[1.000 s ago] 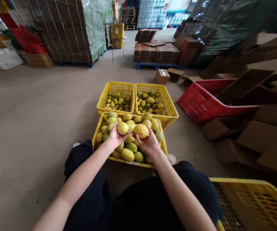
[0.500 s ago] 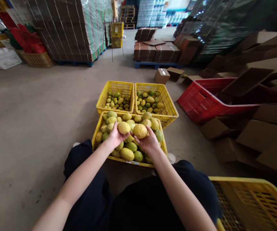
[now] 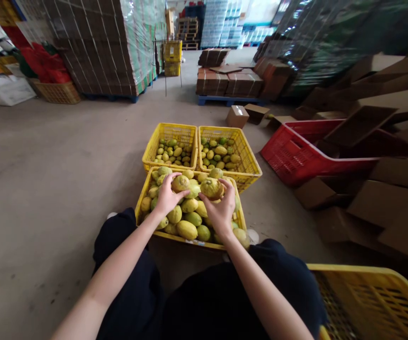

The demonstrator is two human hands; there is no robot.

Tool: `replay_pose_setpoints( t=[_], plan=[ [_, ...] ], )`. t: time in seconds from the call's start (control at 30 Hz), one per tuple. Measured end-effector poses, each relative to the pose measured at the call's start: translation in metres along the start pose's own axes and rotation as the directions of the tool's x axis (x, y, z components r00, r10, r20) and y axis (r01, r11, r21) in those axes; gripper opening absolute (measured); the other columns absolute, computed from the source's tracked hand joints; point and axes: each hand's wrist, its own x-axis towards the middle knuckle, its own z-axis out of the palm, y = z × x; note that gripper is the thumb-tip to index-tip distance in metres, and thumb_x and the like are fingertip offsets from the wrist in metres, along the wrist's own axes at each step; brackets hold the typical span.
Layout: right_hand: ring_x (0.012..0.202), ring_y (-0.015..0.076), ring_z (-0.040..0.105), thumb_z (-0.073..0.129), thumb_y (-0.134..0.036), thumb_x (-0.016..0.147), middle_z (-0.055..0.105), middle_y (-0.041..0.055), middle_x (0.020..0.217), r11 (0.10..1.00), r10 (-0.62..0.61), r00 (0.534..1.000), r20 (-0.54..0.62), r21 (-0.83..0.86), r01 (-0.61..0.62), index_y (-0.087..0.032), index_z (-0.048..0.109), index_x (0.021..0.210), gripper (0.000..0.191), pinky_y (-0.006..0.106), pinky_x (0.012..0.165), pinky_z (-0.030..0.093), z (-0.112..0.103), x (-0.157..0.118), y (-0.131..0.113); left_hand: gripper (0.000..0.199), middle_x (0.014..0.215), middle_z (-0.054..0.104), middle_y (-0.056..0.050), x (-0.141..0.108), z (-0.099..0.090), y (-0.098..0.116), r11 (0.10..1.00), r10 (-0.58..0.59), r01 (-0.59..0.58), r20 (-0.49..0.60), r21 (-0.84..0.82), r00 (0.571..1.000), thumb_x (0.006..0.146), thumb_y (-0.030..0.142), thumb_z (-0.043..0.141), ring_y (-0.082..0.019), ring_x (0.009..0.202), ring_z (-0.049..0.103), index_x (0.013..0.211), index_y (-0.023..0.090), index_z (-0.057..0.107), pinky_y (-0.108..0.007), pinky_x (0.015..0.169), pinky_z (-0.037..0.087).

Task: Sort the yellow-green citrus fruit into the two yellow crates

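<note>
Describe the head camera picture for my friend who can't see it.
A person's left hand and right hand each grip a yellowish fruit at a yellow crate heaped with more fruit. Two more yellow crates of fruit stand beyond, with a red crate and cardboard boxes to the right.

The fruit in the left hand was yellow with a brownish patch; the one in the right hand was yellow, mottled green and brown. The heaped fruits ranged from yellow to green. The near fruit crate was yellow, and the two far crates were yellow with latticed walls. On the right, a red crate stood among brown cartons. Far left, pale lines striped a brown stack. The trousers were dark navy.
</note>
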Motion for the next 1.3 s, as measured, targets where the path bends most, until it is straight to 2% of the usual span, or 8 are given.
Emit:
replay_pose_setpoints(
  t=[0.23,0.43,0.63,0.7,0.8,0.9,1.07,1.3],
  plan=[
    [0.121,0.0345,0.054,0.074,-0.035,0.07,0.06,0.0073,0.123,0.994,-0.095,0.995,0.027,-0.059,0.097,-0.034,0.053,0.119,0.053,0.062,0.109,0.041,0.004,-0.002,0.004,0.052,0.121,0.065,-0.009,-0.002,-0.002,0.005,0.995,0.095,-0.095,0.018,0.039,0.995,0.066,0.015,0.087,-0.027,0.118,0.061,0.112,0.024,0.065,-0.044,0.102,0.051],
    [0.128,0.0323,0.046,0.085,-0.023,0.06,0.06,0.0057,0.123,0.96,0.146,0.987,0.061,0.23,-0.157,-0.033,0.058,0.104,0.052,0.057,0.117,0.034,-0.001,-0.001,-0.012,0.051,0.119,0.065,-0.008,-0.005,-0.002,0.025,0.962,-0.14,0.145,0.037,-0.232,0.989,0.055,0.009,0.091,-0.027,0.123,0.057,0.1,0.024,0.072,-0.033,0.101,0.051],
    [0.125,0.0286,0.05,0.087,-0.008,0.052,0.061,0.0028,0.121,0.795,0.323,0.941,0.101,0.51,-0.328,-0.031,0.06,0.095,0.056,0.037,0.088,0.058,-0.005,0.002,-0.023,0.055,0.123,0.068,-0.007,-0.003,-0.004,0.033,0.832,-0.328,0.355,0.138,-0.427,0.934,0.052,-0.003,0.087,-0.025,0.118,0.062,0.099,0.021,0.075,-0.024,0.089,0.055],
    [0.104,0.0234,0.061,0.084,-0.013,0.057,0.066,0.0005,0.106,0.706,0.428,0.891,0.149,0.561,-0.433,-0.029,0.059,0.093,0.047,0.029,0.07,0.059,-0.005,0.004,-0.024,0.049,0.118,0.07,-0.006,-0.001,-0.006,0.037,0.743,-0.381,0.438,0.218,-0.506,0.898,0.061,0.002,0.085,-0.025,0.11,0.066,0.105,0.02,0.074,-0.025,0.084,0.057],
    [0.071,0.02,0.065,0.069,-0.035,0.072,0.066,-0.0006,0.082,0.44,0.575,0.722,0.384,0.599,-0.669,-0.025,0.058,0.091,0.024,0.025,0.045,0.05,-0.006,0.01,-0.025,0.029,0.112,0.072,-0.007,0.001,-0.01,0.044,0.534,-0.424,0.531,0.335,-0.658,0.842,0.082,0.02,0.073,-0.026,0.105,0.069,0.11,0.019,0.069,-0.032,0.084,0.06],
    [0.064,0.0219,0.068,0.057,-0.039,0.077,0.068,0.0023,0.077,0.222,0.551,0.616,0.563,0.612,-0.759,-0.021,0.061,0.095,0.026,0.027,0.042,0.049,-0.011,0.017,-0.026,0.024,0.109,0.072,-0.009,0.002,-0.011,0.05,0.37,-0.469,0.591,0.405,-0.716,0.785,0.094,0.03,0.057,-0.026,0.103,0.071,0.113,0.018,0.064,-0.039,0.085,0.062],
    [0.068,0.0235,0.071,0.055,-0.033,0.081,0.073,0.0042,0.08,0.123,0.531,0.581,0.617,0.622,-0.773,-0.021,0.064,0.098,0.023,0.033,0.052,0.058,-0.016,0.02,-0.024,0.032,0.102,0.072,-0.009,0.0,-0.011,0.047,0.244,-0.564,0.598,0.39,-0.764,0.728,0.097,0.034,0.047,-0.027,0.091,0.073,0.12,0.018,0.061,-0.043,0.08,0.062],
    [0.061,0.024,0.071,0.048,-0.035,0.09,0.074,0.0063,0.074,0.114,0.56,0.476,0.678,0.506,-0.855,-0.02,0.064,0.101,0.025,0.029,0.04,0.052,-0.01,0.018,-0.031,0.04,0.085,0.072,-0.01,-0.002,-0.003,0.041,0.16,-0.645,0.588,0.367,-0.793,0.67,0.1,0.035,0.034,-0.021,0.076,0.07,0.121,0.015,0.062,-0.036,0.071,0.061]
  ],
)
